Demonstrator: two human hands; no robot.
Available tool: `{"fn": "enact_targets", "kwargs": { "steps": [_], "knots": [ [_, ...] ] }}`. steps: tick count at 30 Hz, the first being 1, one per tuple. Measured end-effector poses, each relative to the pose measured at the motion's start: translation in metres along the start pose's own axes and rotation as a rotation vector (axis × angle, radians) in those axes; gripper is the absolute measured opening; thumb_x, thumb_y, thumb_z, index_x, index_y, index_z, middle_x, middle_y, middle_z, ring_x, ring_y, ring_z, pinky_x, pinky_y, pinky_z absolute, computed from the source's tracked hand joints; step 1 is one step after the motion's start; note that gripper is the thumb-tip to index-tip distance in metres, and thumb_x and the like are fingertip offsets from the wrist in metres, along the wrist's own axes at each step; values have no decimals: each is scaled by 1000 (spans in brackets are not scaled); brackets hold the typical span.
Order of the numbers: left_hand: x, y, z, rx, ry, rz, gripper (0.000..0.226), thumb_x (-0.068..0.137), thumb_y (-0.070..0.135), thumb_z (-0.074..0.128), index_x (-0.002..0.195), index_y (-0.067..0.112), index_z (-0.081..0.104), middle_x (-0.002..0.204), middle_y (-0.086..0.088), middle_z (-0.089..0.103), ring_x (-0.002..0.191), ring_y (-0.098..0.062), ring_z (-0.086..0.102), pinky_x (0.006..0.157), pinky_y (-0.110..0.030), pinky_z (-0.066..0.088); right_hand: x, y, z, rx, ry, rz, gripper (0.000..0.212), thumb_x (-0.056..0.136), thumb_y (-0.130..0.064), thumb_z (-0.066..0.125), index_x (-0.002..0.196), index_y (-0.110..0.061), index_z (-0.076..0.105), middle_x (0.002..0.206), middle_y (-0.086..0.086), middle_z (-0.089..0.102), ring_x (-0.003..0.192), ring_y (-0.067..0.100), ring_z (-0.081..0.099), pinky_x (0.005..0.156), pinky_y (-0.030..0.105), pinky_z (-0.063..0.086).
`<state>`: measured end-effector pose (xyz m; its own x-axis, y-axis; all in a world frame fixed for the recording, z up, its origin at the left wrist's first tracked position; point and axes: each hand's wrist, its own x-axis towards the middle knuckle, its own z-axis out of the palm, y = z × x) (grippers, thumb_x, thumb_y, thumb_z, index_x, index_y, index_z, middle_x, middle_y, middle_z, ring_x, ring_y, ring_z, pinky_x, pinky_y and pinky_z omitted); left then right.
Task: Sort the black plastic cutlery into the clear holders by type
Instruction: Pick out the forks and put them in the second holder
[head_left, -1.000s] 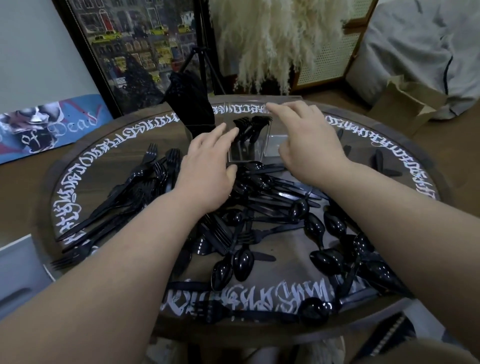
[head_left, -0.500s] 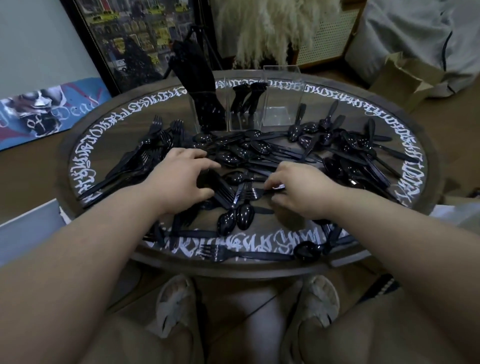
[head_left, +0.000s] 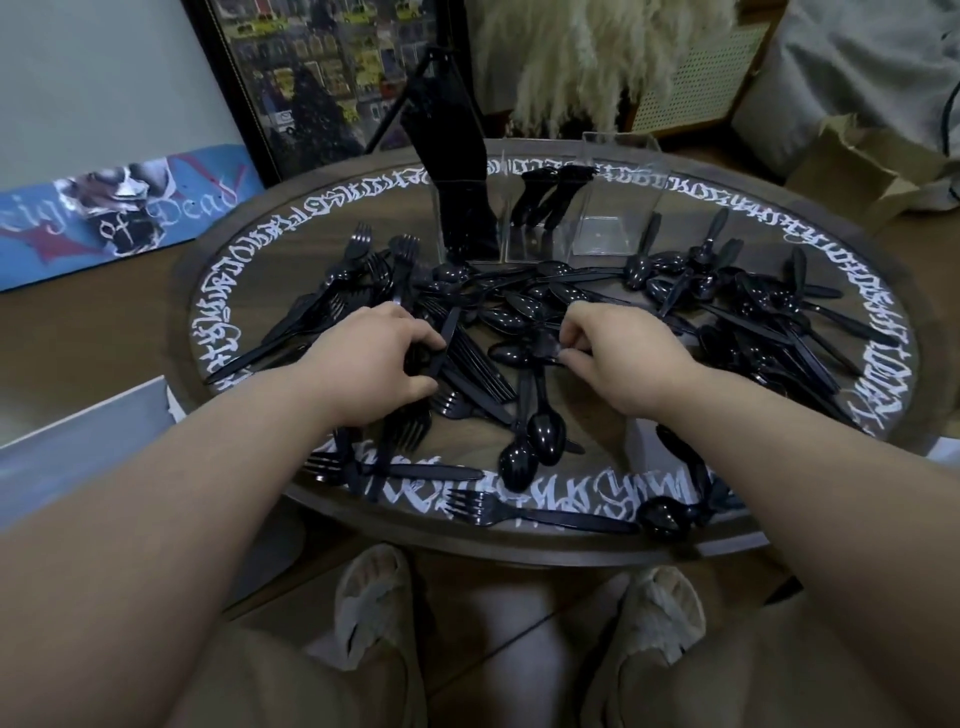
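Note:
Black plastic cutlery (head_left: 524, 312) lies heaped across the round table (head_left: 519, 551): forks at the left, spoons in the middle and right. Three clear holders stand at the back. The left holder (head_left: 462, 223) is packed with black pieces, the middle holder (head_left: 530, 228) has a few, and the right holder (head_left: 608, 208) holds nothing. My left hand (head_left: 374, 364) grips a black knife (head_left: 441, 348) in the pile. My right hand (head_left: 618, 353) pinches a spoon (head_left: 519, 354) by its handle.
The table top bears white lettering around its rim. A framed picture (head_left: 322, 78), a tripod and pale pampas grass (head_left: 582, 52) stand behind the table. A cardboard box (head_left: 852, 166) sits at the right. My slippered feet (head_left: 374, 608) are under the near edge.
Both hands came back from the holders to the pile in the table's middle. The left hand has closed on a knife and the right on a spoon's handle.

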<state>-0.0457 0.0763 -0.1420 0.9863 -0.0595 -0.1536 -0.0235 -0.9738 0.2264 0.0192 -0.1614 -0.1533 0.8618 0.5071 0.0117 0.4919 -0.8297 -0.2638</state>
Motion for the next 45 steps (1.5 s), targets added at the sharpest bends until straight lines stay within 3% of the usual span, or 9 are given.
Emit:
{"fn": "enact_targets", "kwargs": {
  "steps": [5, 13, 15, 19, 24, 30, 36, 41, 45],
  "knots": [
    [0, -5, -2, 9, 5, -30, 46, 86, 44, 64, 130, 35, 55, 133, 3, 44, 123, -19, 42, 101, -34, 38, 10, -19, 2, 127, 106, 1, 18, 94, -33, 54, 102, -17, 50, 88, -2, 54, 87, 24, 53, 71, 33, 41],
    [-2, -15, -2, -7, 12, -42, 49, 89, 40, 62, 135, 26, 53, 134, 3, 45, 125, -19, 43, 103, -32, 37, 34, -66, 29, 77, -33, 20, 37, 82, -56, 60, 89, -20, 58, 85, -1, 61, 90, 26, 59, 69, 31, 44],
    [-2, -17, -1, -13, 19, -25, 46, 90, 38, 61, 133, 25, 55, 135, 4, 48, 124, -20, 44, 105, -30, 35, 38, -70, 33, 31, -27, 34, 36, 83, -53, 60, 94, -19, 61, 95, 3, 65, 94, 29, 60, 69, 31, 43],
    [-4, -22, -3, -16, 41, -35, 39, 91, 38, 60, 128, 25, 59, 133, 8, 51, 126, -20, 40, 103, -29, 33, 44, -68, 34, 26, -26, 90, 17, 85, -37, 58, 83, -20, 54, 96, 9, 65, 95, 34, 59, 69, 31, 42],
    [-5, -29, -5, -15, 74, -51, 39, 90, 39, 62, 127, 26, 60, 133, 9, 52, 127, -20, 39, 104, -29, 31, 40, -45, 17, 147, -86, 202, 32, 82, -31, 66, 61, -19, 45, 69, -1, 55, 74, 25, 54, 62, 27, 36],
    [-2, -21, -9, -38, 118, -59, 36, 90, 39, 61, 124, 30, 61, 131, 5, 53, 122, -21, 43, 101, -33, 38, 19, -22, -2, 513, -100, 302, 35, 79, -26, 76, 60, -15, 49, 54, -2, 45, 54, 14, 41, 54, 28, 34],
    [5, 6, -11, -123, 221, 7, 26, 92, 35, 58, 115, 28, 67, 114, 4, 59, 107, -18, 53, 93, -32, 43, 8, -11, -14, 728, -102, 309, 37, 81, -20, 76, 62, -12, 45, 48, -6, 32, 42, 10, 27, 42, 19, 28],
    [15, 36, -11, -338, 292, 33, 27, 95, 39, 53, 108, 25, 72, 100, 9, 63, 96, -10, 57, 84, -25, 41, 3, -14, -20, 852, -128, 232, 27, 79, -21, 77, 70, -8, 54, 49, -5, 37, 44, 8, 31, 43, 16, 29],
    [25, 55, -10, -667, 299, -37, 35, 91, 41, 59, 63, 22, 66, 54, 12, 51, 56, -4, 46, 57, -22, 36, 2, -19, -23, 859, -179, 159, 30, 77, -23, 78, 67, -10, 53, 53, -1, 38, 49, 12, 32, 46, 20, 29]
  ]
}}
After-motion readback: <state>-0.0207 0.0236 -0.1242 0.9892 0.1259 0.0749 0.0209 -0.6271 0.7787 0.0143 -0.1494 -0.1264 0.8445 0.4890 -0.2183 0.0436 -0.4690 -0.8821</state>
